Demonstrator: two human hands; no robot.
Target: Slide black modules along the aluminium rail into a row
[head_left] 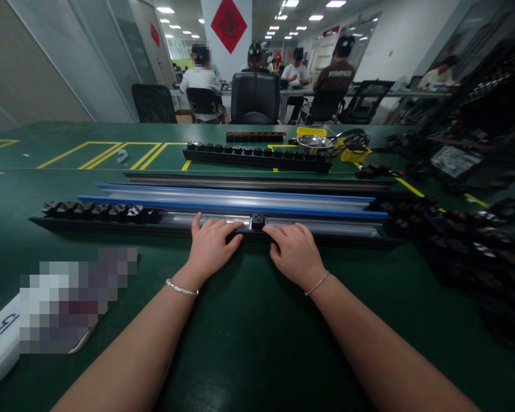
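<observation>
A long black rail (111, 226) lies across the green table in front of me, with a silver strip along its middle. A small black clip (257, 220) sits in the rail between my hands. My left hand (210, 246) rests on the rail's near edge, fingers stretched toward the clip from the left. My right hand (294, 252) lies on the other side, its fingers reaching the clip from the right. Several black clips (98, 210) are lined up in the rail's left end. Both wrists wear thin bracelets.
Blue-edged silver rails (240, 197) and a dark rail (257, 182) lie behind. Farther back is another rail with clips (257, 155), a metal bowl (314, 141) and a yellow tray. A heap of black clips (463, 234) is at right. People sit at far tables.
</observation>
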